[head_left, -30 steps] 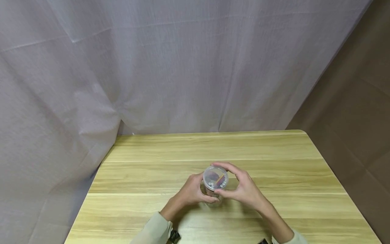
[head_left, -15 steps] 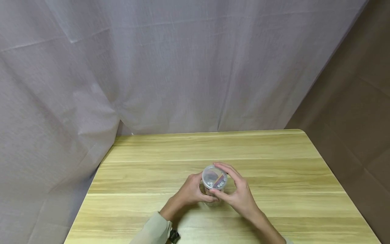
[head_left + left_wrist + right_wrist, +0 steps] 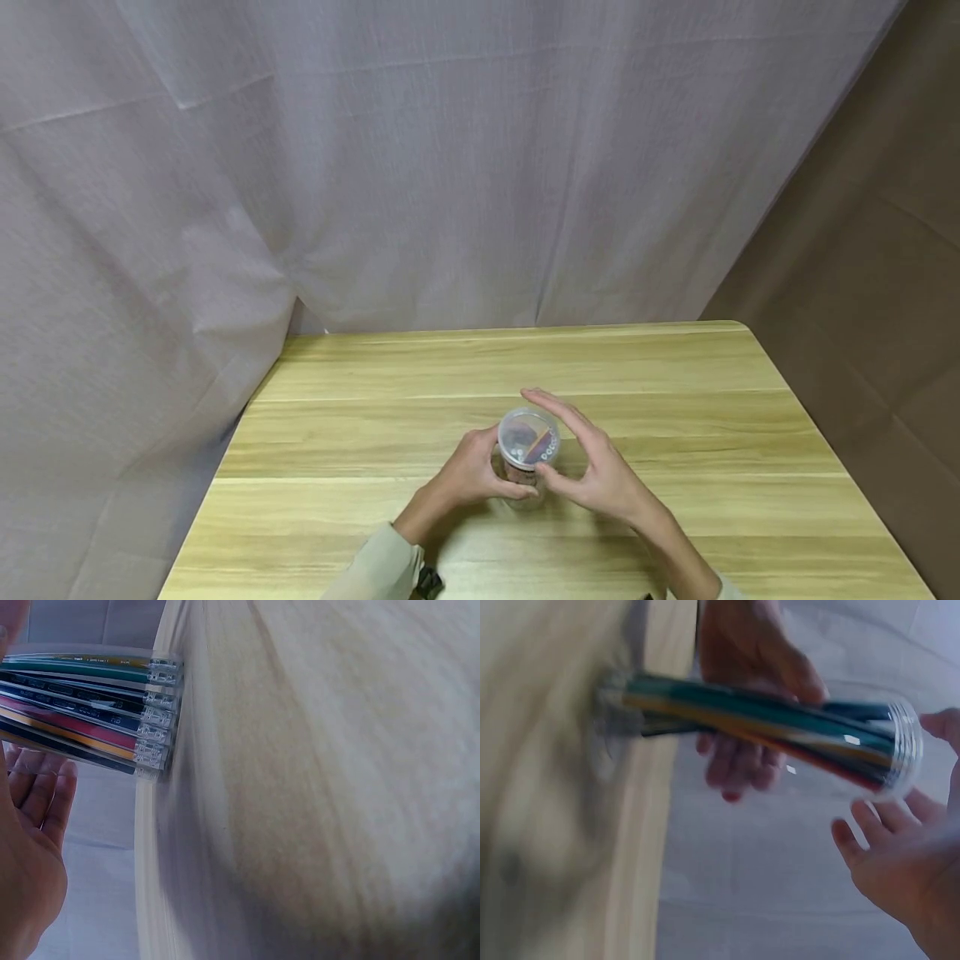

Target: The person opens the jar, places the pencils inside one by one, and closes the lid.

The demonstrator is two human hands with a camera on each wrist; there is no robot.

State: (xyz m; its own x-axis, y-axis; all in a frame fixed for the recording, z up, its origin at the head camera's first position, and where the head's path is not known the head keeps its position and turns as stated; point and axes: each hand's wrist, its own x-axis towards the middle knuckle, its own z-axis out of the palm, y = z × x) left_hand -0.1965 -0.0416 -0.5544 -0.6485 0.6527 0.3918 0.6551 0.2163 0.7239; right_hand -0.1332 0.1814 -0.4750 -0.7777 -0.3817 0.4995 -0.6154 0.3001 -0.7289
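Note:
A clear plastic canister (image 3: 521,477) with a clear round lid (image 3: 529,437) stands upright on the table. Through its wall, the wrist views show several colored pencils (image 3: 82,705) in green, yellow, dark blue and red. My left hand (image 3: 467,471) grips the canister's body from the left, thumb along its near side. Around the lid's right side, my right hand (image 3: 602,468) is spread wide. Its fingers stand apart from the rim, while the thumb tip is at or very near the lid's edge. In the right wrist view a gap shows between that hand (image 3: 904,862) and the lid.
A wood-grain table (image 3: 360,417) lies under the hands. Grey cloth (image 3: 420,183) hangs behind its far edge and down the left, and a brown cloth (image 3: 847,333) is at the right. A dark wrist device (image 3: 429,582) sits by the left sleeve.
Half a second ago my right fingers and thumb were on the lid's rim, turned further round. Now they have spread and come back off it. The lid's marking has turned slightly; the left hand stays put.

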